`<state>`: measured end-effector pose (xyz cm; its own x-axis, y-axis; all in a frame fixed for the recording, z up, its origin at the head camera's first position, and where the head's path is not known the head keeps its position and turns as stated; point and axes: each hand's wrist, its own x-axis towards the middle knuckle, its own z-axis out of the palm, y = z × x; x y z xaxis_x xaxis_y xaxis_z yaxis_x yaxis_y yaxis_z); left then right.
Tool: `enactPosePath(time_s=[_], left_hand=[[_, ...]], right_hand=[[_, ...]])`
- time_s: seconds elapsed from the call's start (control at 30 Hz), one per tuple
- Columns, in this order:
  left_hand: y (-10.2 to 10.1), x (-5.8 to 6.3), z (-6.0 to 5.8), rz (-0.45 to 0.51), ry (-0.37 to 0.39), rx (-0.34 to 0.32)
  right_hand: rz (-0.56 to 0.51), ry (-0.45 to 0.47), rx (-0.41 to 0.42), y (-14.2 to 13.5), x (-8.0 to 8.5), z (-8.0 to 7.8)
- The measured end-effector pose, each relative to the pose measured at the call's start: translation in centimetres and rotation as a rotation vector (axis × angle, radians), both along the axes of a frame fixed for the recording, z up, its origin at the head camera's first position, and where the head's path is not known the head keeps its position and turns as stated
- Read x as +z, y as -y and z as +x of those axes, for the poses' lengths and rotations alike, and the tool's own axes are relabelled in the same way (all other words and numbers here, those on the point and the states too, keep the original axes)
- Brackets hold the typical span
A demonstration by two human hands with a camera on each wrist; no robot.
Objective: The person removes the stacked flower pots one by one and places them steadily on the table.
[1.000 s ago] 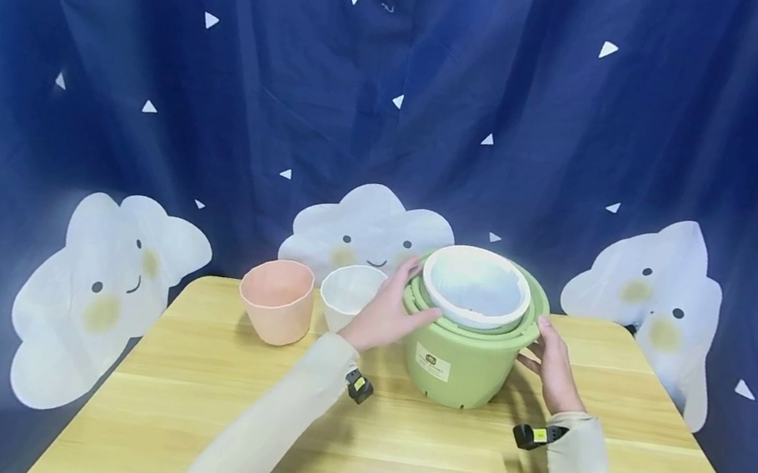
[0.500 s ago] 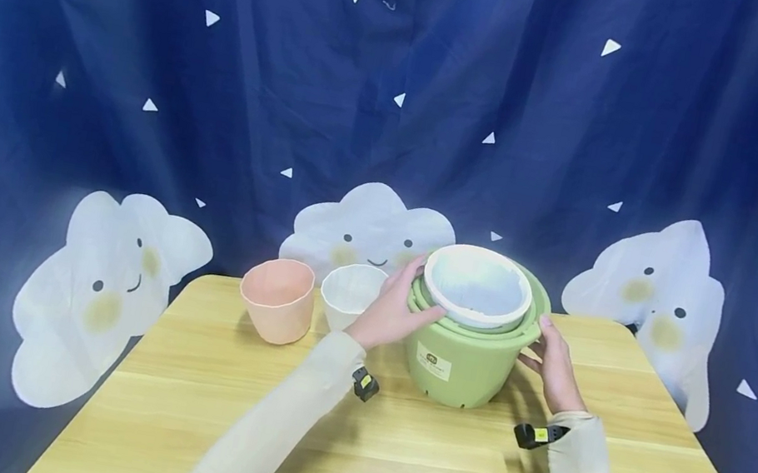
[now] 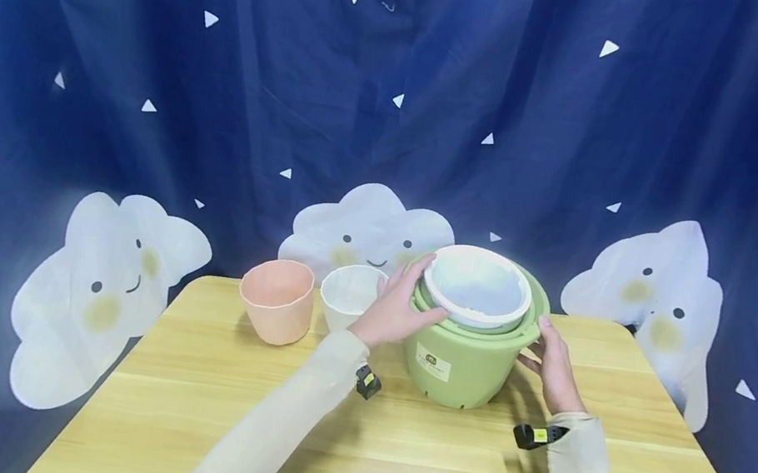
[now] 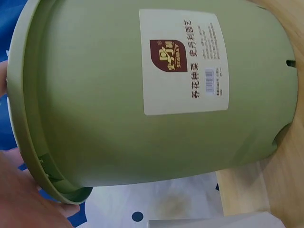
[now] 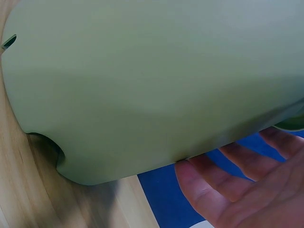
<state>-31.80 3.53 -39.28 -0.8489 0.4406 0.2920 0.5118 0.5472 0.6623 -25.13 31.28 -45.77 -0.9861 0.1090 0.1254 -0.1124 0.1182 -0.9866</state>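
Note:
A large green flowerpot (image 3: pixel 456 369) with a printed label stands on the table, and smaller pots nest inside it. Topmost in the nest is a white pot (image 3: pixel 475 287); its lower part is hidden. My left hand (image 3: pixel 397 307) is spread over the left side of the rims, with thumb and fingers fairly straight against the edge of the white pot. My right hand (image 3: pixel 553 369) holds the green pot's right side, thumb on the rim and fingers below it. In the right wrist view, those fingers (image 5: pixel 209 190) lie along the green wall under the lip.
A pink pot (image 3: pixel 276 303) stands upright on the left of the table (image 3: pixel 384 466). Beside it is another white pot (image 3: pixel 345 298), partly hidden behind my left hand. A blue curtain (image 3: pixel 262 81) with clouds hangs right behind the table.
My left hand has shifted slightly right, its fingers moving from the green rim towards the white pot's edge. My right hand and the pots have stayed put.

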Motion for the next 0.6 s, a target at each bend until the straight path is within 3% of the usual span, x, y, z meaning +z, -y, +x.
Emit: enactPosePath(time_s=[0.2, 0.6], left_hand=[[0.05, 0.05, -0.16, -0.001, 0.025, -0.016], [0.29, 0.0, -0.39, 0.093, 0.06, 0.004]], right_hand=[[0.004, 0.003, -0.008, -0.06, -0.04, -0.02], [-0.007, -0.019, -0.005, -0.07, -0.09, 0.31]])
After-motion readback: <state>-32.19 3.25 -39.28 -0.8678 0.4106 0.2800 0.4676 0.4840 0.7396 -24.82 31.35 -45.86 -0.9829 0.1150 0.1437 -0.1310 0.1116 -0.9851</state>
